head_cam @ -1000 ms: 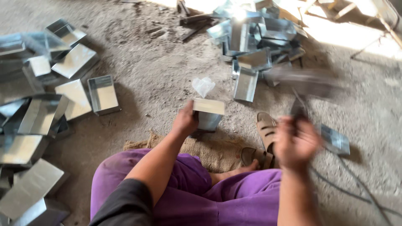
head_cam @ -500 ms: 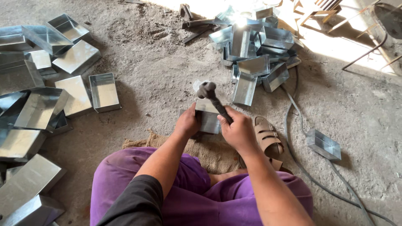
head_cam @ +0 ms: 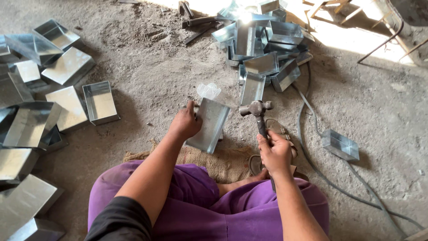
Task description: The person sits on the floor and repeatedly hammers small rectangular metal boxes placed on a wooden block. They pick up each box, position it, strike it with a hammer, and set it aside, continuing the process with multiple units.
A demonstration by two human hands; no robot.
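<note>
Dirt floor: left hand grips metal tray, right hand hammer; trays around.

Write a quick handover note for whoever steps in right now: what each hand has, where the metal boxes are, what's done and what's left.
Left hand: grips the top edge of a tilted sheet-metal box on the floor in front of the knees.
Right hand: closed on the handle of a hammer, head raised just right of the box, not touching it.
Around: a spread of shaped boxes lies to the left, a heap of boxes ahead, and one lone box to the right by a cable.
Done: many boxes formed. Left: the held box is in hand; its state is unclear.
</note>
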